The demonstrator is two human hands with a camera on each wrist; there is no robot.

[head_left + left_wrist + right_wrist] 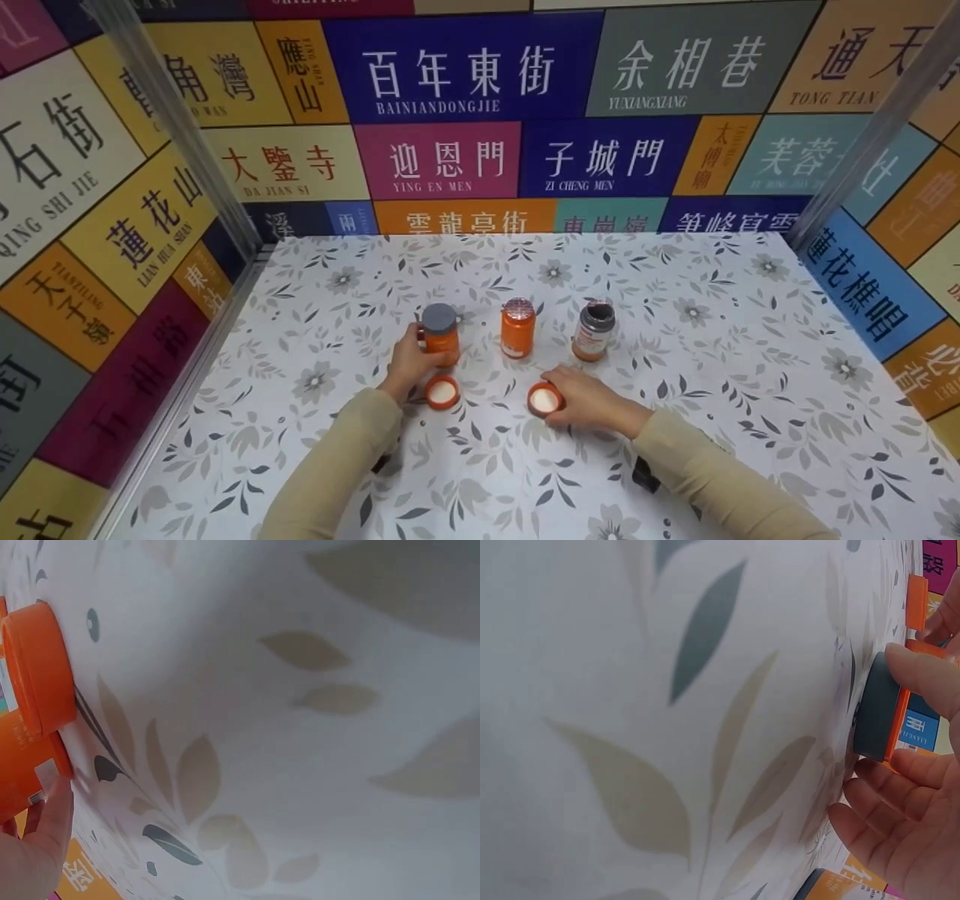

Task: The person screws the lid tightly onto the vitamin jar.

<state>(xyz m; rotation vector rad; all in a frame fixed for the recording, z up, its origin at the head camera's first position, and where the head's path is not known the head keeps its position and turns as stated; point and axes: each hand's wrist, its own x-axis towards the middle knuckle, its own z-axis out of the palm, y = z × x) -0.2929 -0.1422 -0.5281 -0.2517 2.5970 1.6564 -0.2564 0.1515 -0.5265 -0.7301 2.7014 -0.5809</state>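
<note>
An orange bottle [442, 349] with a grey cap stands upright, and my left hand [409, 361] grips its side. In front of it an orange cap [442, 392] lies with its white inside up; the left wrist view shows this cap [46, 667] close beside the bottle [26, 769]. My right hand [589, 401] holds a grey cap [544, 401] with an orange inner rim and white liner, also facing up. In the right wrist view the thumb and fingers lie on opposite sides of this cap [876, 709], which is at the tabletop.
In the middle stands an orange bottle [517, 331] with a shiny silvery top. To its right is a bottle [594, 336] with a grey upper part, pale label and dark mouth. The table [315, 450] has a leaf print; walls with lettered panels [457, 67] enclose it.
</note>
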